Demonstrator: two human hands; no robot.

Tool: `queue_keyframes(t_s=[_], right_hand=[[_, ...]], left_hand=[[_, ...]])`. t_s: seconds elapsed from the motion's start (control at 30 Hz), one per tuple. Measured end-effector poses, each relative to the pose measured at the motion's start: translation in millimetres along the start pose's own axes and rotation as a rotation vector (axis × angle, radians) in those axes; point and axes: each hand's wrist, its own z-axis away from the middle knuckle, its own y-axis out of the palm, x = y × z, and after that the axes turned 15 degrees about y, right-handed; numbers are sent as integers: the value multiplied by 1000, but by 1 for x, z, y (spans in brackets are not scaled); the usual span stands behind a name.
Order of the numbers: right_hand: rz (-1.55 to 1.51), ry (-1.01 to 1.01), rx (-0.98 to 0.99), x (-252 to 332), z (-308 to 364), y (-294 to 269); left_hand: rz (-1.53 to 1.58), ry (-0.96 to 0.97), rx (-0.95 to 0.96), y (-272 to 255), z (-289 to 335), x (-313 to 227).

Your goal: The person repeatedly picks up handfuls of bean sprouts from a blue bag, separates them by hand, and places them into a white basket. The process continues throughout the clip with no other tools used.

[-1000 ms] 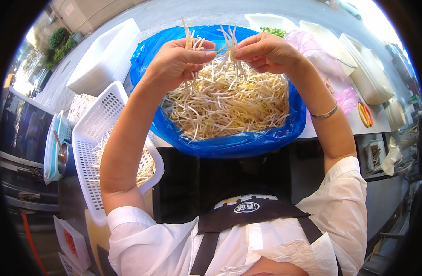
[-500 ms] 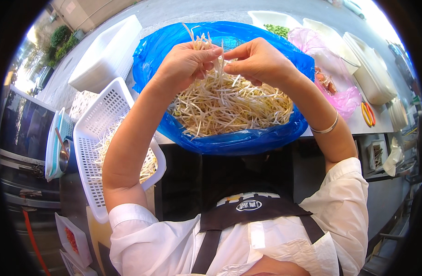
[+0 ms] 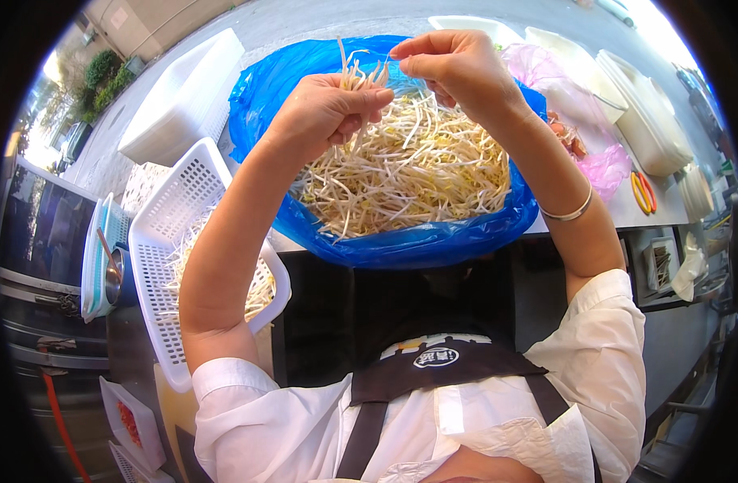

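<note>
A blue plastic bag (image 3: pixel 401 251), spread wide, holds a heap of bean sprouts (image 3: pixel 417 173). Above the heap's left side, my left hand (image 3: pixel 325 113) is closed round a small bunch of bean sprouts (image 3: pixel 361 78), whose ends stick out past the thumb. My right hand (image 3: pixel 457 68) is raised over the bag's far side, thumb and forefinger pinched together. Something thin and pale seems to be at those fingertips, too small to make out. More sprouts lie in a white perforated basket (image 3: pixel 156 266), partly hidden behind my left forearm.
Stacked white crates (image 3: pixel 184 97) stand at far left. To the right lie a pink plastic bag (image 3: pixel 606 173), orange-handled scissors (image 3: pixel 643 193) and white tubs (image 3: pixel 647 117). A metal ladle or pot (image 3: pixel 114 282) sits left of the basket. A small tray (image 3: pixel 136 419) holds red pieces.
My right hand has drawn away from the left, moving up and to the right with its fingertips pinched. The left hand stays nearly in place, still holding its bunch of sprouts.
</note>
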Motion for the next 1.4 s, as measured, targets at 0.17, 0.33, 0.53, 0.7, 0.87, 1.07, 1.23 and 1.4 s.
queue_keyframes(t_s=[0.17,0.33,0.53,0.7,0.87,1.07,1.23,1.4], right_hand=[[-119,162,89,-2,-10,-7],[-35,136,236,-7,-16,-13],[223,-20,180,-5,-17,-14],[256,-188,34,-9,-17,-7],[221,-156,152,-11,-22,-11],[599,-383,-137,-11,-14,-2],[129,-32,-85,-14,-17,-4],[-377,322,234,-23,-14,-6]], left_hand=[[-12,-2,21,0,-1,0],[-27,-11,30,-1,0,1],[-58,-21,-6,-1,-1,-1],[-66,-6,-11,2,0,-1],[-109,-20,8,-2,-1,-5],[-51,-57,95,-15,-4,-9],[74,-87,22,-19,-4,-8],[243,-110,-16,-29,-9,-10]])
